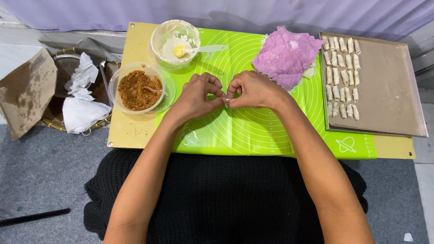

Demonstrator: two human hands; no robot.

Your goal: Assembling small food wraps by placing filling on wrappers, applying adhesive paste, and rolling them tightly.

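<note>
Off the left edge of the board, a crumpled brown paper bag [25, 92] is lying beside a woven basket [74, 97] holding white tissue [81, 101] and a round metal sieve.

On the board's [131, 131] left side, a clear plastic tub [138, 88] is holding coarse brown crumbs, with a small spoon resting in it. Behind it, near the far edge, a second clear tub [175, 40] is smeared with pale paste, and a white plastic spoon [205, 48] is leaning out over its rim.

A bright green rubbery mat [253, 131], printed with pale circles, is covering the middle of the board. Above its centre, the left hand [196, 97] and the right hand [253, 90] are meeting fingertip to fingertip. Both are pinching a small pale wrapper [227, 101] between thumbs and forefingers, fingers closed tight on it; only a sliver is showing, just above the mat.

Behind the right hand, toward the far edge, a rough, lumpy purple cloth [287, 54] is lying over a pale stack beneath.

At the board's right end, a flat rectangular metal tray [389, 90] lined with tan paper is carrying neat rows of small pale rolls [341, 77] along its left side.

A black knitted garment is covering the person's lap at the near edge.
</note>
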